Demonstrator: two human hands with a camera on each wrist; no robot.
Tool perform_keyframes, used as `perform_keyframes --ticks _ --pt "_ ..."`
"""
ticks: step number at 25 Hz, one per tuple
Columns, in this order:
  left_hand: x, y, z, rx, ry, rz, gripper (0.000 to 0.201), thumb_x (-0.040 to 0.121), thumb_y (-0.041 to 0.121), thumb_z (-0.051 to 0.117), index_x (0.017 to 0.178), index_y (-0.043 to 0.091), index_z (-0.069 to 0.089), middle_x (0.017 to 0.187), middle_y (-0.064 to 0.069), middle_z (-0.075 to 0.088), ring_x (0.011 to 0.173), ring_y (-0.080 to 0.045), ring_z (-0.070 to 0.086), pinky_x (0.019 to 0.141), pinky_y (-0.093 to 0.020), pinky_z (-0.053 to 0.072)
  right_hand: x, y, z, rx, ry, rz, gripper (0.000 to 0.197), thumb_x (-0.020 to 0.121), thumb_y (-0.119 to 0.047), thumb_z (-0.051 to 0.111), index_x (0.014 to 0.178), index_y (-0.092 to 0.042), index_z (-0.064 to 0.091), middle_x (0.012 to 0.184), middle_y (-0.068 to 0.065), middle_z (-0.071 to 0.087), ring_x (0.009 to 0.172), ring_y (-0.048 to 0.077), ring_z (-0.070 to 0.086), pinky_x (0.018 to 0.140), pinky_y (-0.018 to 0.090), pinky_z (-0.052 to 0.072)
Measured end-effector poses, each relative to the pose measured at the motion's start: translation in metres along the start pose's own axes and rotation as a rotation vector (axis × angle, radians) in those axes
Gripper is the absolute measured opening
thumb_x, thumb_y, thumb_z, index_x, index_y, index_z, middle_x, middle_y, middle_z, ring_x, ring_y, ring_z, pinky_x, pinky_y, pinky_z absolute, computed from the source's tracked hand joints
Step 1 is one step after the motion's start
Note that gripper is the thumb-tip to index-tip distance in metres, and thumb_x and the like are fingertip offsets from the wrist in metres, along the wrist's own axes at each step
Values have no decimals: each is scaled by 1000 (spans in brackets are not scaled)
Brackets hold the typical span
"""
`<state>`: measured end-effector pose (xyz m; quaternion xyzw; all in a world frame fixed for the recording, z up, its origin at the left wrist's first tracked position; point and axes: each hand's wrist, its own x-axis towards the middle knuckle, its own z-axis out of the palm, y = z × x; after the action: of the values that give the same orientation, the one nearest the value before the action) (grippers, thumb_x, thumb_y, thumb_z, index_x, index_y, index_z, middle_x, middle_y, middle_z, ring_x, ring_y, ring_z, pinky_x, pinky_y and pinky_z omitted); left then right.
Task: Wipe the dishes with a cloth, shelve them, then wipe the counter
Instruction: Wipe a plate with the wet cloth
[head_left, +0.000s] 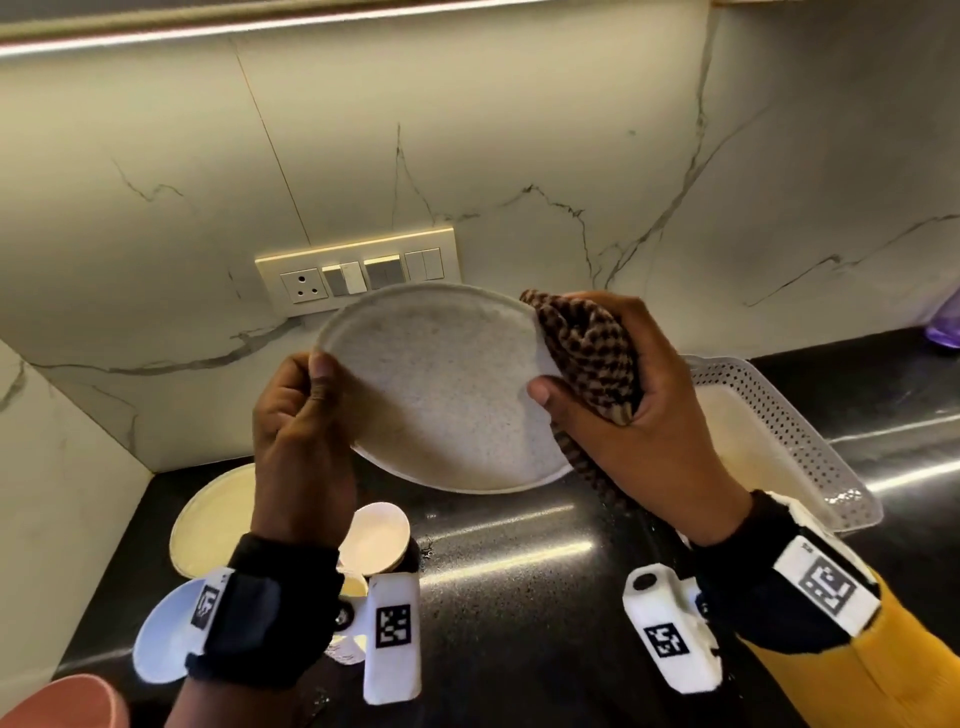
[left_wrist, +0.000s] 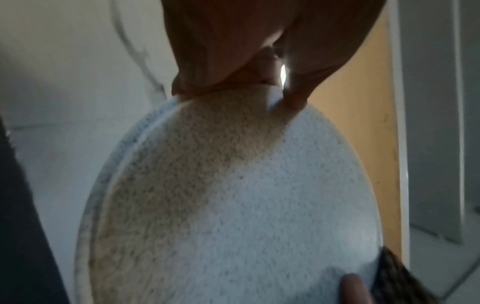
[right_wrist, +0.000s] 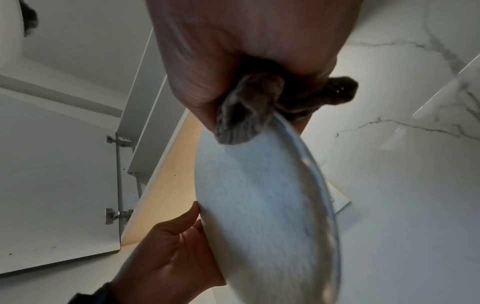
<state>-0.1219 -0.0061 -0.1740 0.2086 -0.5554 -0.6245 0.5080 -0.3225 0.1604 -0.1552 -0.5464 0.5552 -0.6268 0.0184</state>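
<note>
A speckled grey-white plate (head_left: 441, 389) (left_wrist: 233, 205) (right_wrist: 259, 205) is held tilted in the air above the black counter (head_left: 519, 571). My left hand (head_left: 301, 415) (right_wrist: 176, 246) grips its left rim, thumb on the face. My right hand (head_left: 623, 395) (right_wrist: 246, 61) clutches a brown checked cloth (head_left: 592, 353) (right_wrist: 246, 115) (left_wrist: 394, 277) wrapped over the plate's right rim, thumb on the plate's face.
On the counter below lie a cream plate (head_left: 208, 525), a small white bowl (head_left: 374, 535) and a white dish (head_left: 166, 634) at the left. A white perforated basket (head_left: 779, 415) stands at the right. A switch panel (head_left: 358, 270) is on the marble wall. An open cupboard door (right_wrist: 57, 185) hangs overhead.
</note>
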Motion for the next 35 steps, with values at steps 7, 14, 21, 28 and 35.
perform_keyframes --ticks 7,14,21,28,35 --pt "-10 -16 7 125 298 -341 22 101 30 62 119 18 58 133 -15 66 108 -25 71 107 -48 51 -3 13 9 -209 1 -132 46 88 -14 82 127 -17 57 110 -9 69 94 5 68 75 19 57" --pt "-14 0 20 -157 22 -758 75 100 64 38 139 4 59 129 -27 68 111 -39 69 96 -51 56 -34 27 33 -533 -355 -392 65 84 -14 75 140 -24 44 124 2 64 109 18 60 91 35 56" --pt "-23 -3 29 89 110 -369 43 108 54 33 113 30 68 108 0 79 102 -23 75 85 -44 58 -59 32 44 -349 -742 -190 75 95 -8 66 161 -22 34 167 0 34 160 14 15 128 41 26" --pt "-37 -6 44 298 -23 -169 52 109 46 31 90 18 70 88 -11 76 81 -24 75 71 -40 63 -24 40 51 -514 -577 -362 54 93 -14 70 146 -16 59 152 19 47 143 32 44 114 45 46" --pt "-46 1 59 257 -82 -176 60 111 39 27 80 20 74 74 10 76 71 -2 73 60 -16 58 -14 22 55 -640 -371 -401 44 82 -26 66 125 -18 71 119 11 61 101 25 57 74 30 48"
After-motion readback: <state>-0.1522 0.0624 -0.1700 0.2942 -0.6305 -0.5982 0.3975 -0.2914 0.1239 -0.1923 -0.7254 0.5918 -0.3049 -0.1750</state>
